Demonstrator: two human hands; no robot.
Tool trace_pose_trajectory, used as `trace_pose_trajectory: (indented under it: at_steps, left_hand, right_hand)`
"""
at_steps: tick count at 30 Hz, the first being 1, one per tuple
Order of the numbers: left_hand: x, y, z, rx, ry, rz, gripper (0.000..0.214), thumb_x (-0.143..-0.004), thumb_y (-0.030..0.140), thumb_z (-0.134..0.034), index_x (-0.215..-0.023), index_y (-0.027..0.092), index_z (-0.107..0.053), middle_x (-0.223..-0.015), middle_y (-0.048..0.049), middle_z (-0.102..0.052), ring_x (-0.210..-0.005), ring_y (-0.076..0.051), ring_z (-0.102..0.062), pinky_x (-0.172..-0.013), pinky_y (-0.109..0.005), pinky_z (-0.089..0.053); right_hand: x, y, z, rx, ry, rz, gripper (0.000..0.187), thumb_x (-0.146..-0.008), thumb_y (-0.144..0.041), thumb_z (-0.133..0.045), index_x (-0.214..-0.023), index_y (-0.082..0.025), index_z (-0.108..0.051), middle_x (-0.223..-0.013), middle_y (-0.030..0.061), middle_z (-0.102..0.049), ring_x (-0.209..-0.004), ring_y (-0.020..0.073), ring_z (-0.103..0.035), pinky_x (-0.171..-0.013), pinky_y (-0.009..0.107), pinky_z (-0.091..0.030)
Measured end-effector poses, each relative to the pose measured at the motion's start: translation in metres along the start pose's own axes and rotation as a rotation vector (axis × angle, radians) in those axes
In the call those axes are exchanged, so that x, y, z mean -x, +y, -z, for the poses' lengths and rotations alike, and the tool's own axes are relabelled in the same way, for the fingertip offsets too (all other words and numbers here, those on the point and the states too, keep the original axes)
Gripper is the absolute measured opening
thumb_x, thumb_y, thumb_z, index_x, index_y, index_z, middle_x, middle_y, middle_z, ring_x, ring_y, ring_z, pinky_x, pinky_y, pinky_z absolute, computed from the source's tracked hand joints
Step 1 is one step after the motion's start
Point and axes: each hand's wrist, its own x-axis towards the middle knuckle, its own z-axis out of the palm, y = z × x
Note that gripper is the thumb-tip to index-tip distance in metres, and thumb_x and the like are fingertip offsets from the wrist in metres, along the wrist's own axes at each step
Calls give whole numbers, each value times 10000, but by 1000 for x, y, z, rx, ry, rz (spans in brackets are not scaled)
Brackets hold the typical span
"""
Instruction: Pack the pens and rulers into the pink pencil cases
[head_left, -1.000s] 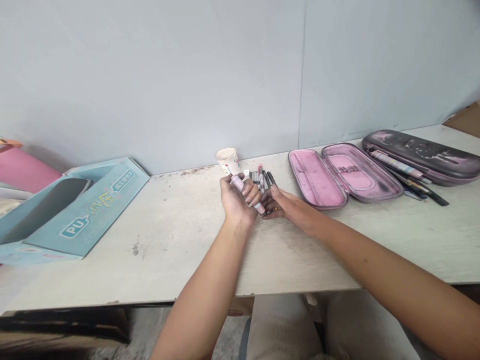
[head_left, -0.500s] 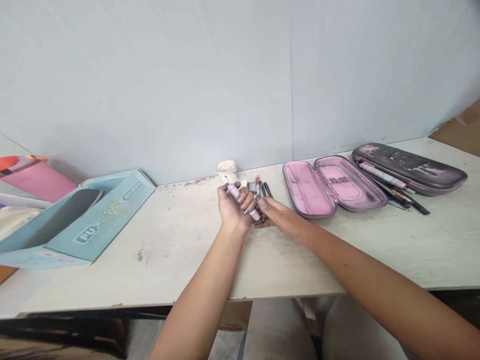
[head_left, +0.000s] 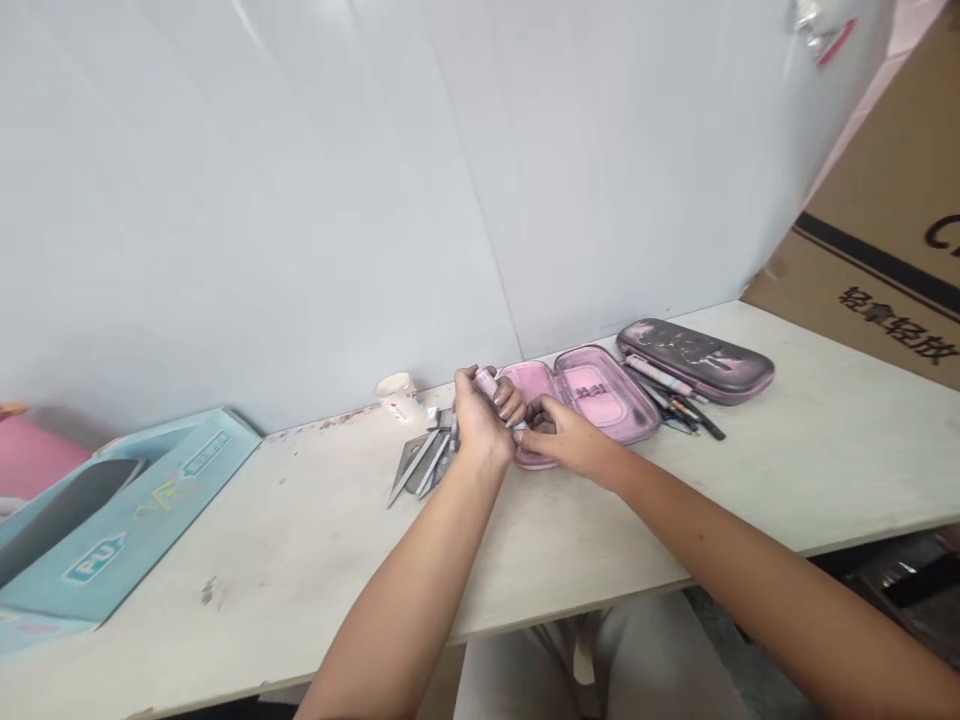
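Observation:
My left hand (head_left: 478,420) is closed around a pale pink marker (head_left: 487,385), whose lower part is hidden by my fingers. My right hand (head_left: 559,437) lies just right of it, above the near edge of an open pink zip pencil case (head_left: 592,393). Its curled fingers are at the marker's lower end, and I cannot tell whether they grip it. Several grey and dark pens (head_left: 420,465) lie fanned on the table just left of my left hand.
A white paper cup (head_left: 396,396) stands by the wall. A closed dark pencil case (head_left: 696,360) with loose pens (head_left: 673,405) lies right of the pink case. A pale blue box (head_left: 127,515) lies at the left on the whitish table (head_left: 750,490), with a cardboard carton (head_left: 862,280) behind its right end.
The view has swung and tilted, showing more wall and carton. My hands have shifted right along the table, from over the pens to the pink case, with the marker still in my left hand.

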Motion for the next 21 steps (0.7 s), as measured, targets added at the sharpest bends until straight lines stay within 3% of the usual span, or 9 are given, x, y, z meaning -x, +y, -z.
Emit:
trace_pose_trajectory:
  at_steps: [5,8,11,15,18,21]
  left_hand:
    - [-19,-46,-40,-72,-71,66,293,-812,420,-365,-647,189,-439,-456,49,-386,-363,-89,-373,-376,-188,-304]
    - [-32,-74,-47,-336,-39,-3,311,-812,459,-410,-733,177,-517,-616,-6,-550,-569,-128,-543,-553,-227,-429]
    - [-43,-95,-39,-817,-75,-159,238,-776,407,-517,-795,176,-573,-781,-42,-626,-803,-175,-587,-757,-276,-438]
    - [-47,-104,-20,-1396,-239,-233,209,-764,340,-535,-835,161,-617,-909,-103,-653,-926,-235,-576,-873,-350,-400]
    - [-38,-100,-9,-1677,-314,-263,314,-795,370,-484,-952,136,-624,-1046,-149,-623,-1037,-267,-540,-927,-388,-374]
    - [-26,-88,1,-1801,-337,-266,390,-834,381,-417,-1085,133,-585,-1154,-156,-578,-1116,-270,-500,-968,-404,-347]
  right_hand:
    - [14,5,55,383,280,63,172,-718,-343,-537,-799,-205,-473,-742,-2,-578,-693,156,-543,-632,285,-398]
    - [20,14,81,776,497,101,164,-745,-340,-490,-817,-194,-506,-766,50,-600,-717,196,-541,-633,300,-370]
    - [22,26,96,1134,610,145,200,-766,-328,-475,-838,-156,-548,-796,126,-613,-815,262,-527,-706,358,-359]
    - [20,37,100,1369,604,181,259,-783,-348,-486,-847,-122,-596,-856,188,-616,-900,314,-478,-765,428,-332]
    - [22,40,97,1430,623,159,305,-788,-356,-483,-857,-90,-615,-895,217,-595,-910,326,-458,-762,444,-325]
    - [27,42,94,1460,633,197,337,-809,-367,-452,-891,-84,-616,-907,210,-577,-923,326,-442,-787,459,-317]
